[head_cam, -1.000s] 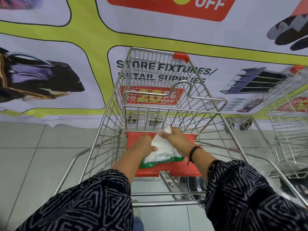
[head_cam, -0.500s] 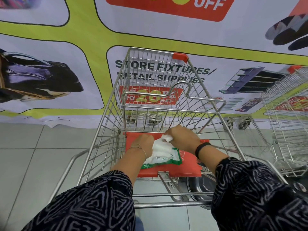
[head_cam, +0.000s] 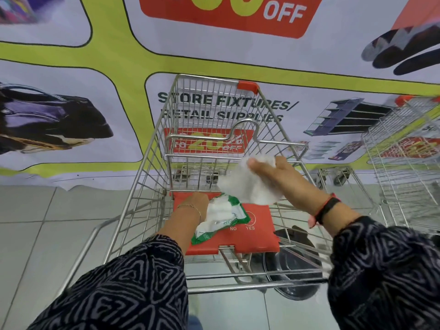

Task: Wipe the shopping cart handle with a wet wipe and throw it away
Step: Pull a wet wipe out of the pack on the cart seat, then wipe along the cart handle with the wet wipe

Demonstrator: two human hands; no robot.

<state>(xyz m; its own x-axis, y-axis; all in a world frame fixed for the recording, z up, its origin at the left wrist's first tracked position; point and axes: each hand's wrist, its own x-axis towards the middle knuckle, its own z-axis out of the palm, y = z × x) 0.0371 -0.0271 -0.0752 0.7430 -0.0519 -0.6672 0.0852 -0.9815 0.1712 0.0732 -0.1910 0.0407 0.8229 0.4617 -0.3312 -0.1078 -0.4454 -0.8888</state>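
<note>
A steel wire shopping cart (head_cam: 152, 163) stands in front of me, its bar handle (head_cam: 238, 285) nearest to me at the bottom. On the cart's red fold-down seat flap (head_cam: 259, 232) lies a green and white wet wipe pack (head_cam: 220, 219). My left hand (head_cam: 194, 206) presses on the pack's left side. My right hand (head_cam: 279, 173) is raised above the flap and grips a white wet wipe (head_cam: 250, 186), which hangs free of the pack.
A second wire cart (head_cam: 404, 167) stands close on the right. A printed sale banner (head_cam: 95, 67) covers the wall just beyond the cart. Grey floor tiles (head_cam: 47, 222) lie to the left. A dark round object (head_cam: 295, 270) sits under the cart.
My right hand has pulled the wipe up and to the right, out of the pack. My left hand stays on the pack.
</note>
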